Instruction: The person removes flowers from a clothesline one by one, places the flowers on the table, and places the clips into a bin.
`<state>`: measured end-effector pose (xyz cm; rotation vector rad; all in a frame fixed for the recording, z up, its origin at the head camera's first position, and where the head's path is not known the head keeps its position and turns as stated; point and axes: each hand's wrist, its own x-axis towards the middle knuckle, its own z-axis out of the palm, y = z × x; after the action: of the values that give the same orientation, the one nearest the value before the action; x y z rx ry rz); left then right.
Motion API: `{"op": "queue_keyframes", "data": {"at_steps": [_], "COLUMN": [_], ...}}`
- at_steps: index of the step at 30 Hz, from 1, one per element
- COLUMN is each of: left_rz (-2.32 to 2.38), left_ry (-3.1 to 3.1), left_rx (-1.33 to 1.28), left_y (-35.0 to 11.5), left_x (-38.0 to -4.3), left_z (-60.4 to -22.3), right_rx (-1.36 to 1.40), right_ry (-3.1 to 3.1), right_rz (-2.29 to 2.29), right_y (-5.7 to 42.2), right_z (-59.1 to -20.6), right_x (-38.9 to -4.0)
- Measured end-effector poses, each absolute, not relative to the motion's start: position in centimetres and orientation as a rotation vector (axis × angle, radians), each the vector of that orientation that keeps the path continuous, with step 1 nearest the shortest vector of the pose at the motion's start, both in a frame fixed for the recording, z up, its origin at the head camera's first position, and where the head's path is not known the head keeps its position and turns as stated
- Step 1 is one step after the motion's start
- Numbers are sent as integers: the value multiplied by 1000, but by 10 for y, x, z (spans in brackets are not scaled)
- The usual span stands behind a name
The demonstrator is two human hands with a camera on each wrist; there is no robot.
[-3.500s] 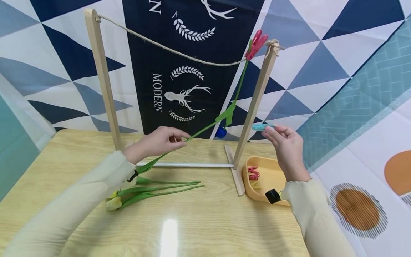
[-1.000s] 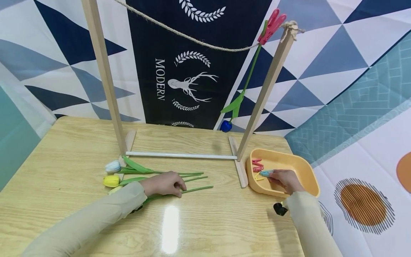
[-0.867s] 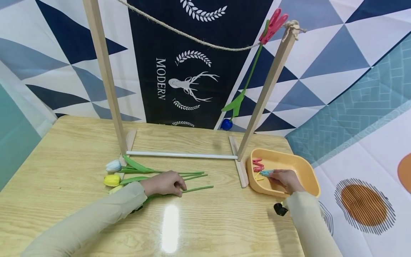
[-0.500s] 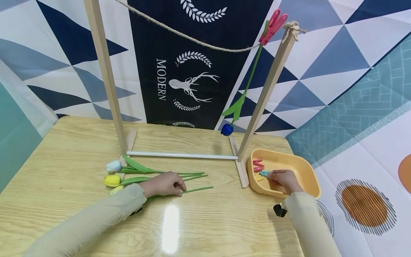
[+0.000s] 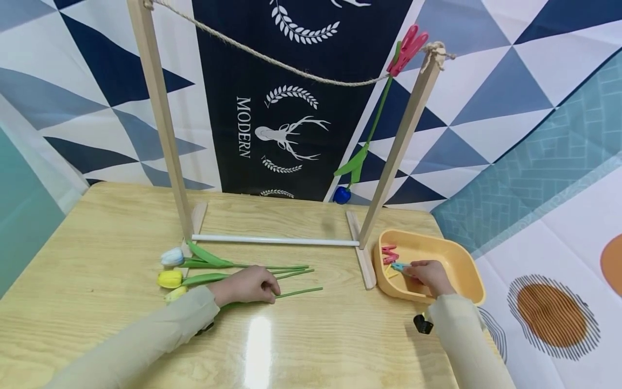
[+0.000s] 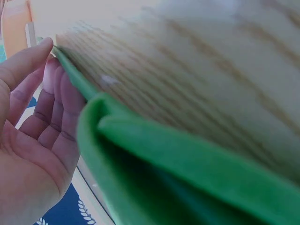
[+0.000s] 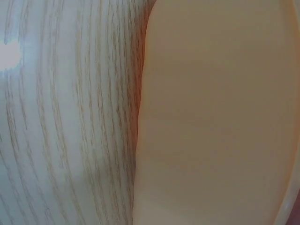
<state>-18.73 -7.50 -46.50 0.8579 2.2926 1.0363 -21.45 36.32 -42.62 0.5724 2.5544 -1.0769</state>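
Note:
My left hand is low over the table, thumb and index fingertip pinching the thin green stem of an artificial tulip. In the left wrist view that hand grips the far end of the stem, and a folded green leaf fills the foreground. Beside it lie a pale blue tulip and a yellow tulip; a paler yellow bloom shows by the left sleeve. Inside the yellow bin, my right hand pinches a blue clothespin near red clothespins.
A wooden frame with two posts and a white crossbar stands behind the flowers. Its sagging rope carries a red clothespin, from which a blue tulip hangs head down near the right post.
Since the oldest frame, my left hand has brought a tulip from beside the rope frame down to the table. My right hand has lowered the blue clothespin into the bin. Both hands barely move over the last second.

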Motion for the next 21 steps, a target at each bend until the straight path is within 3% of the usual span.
{"op": "queue_keyframes", "data": {"at_steps": [9, 21], "left_rz": [1085, 1190], "left_ry": [2343, 2490], "left_rx": [841, 879], "left_y": [-76, -73], "left_x": [-185, -209], "left_z": [-454, -400], "right_rx": [502, 369], "right_ry": [2647, 2705], "right_rz": [-1121, -1659], "right_y": [360, 328], "right_z": [-404, -328], "right_x": [-212, -220]}}
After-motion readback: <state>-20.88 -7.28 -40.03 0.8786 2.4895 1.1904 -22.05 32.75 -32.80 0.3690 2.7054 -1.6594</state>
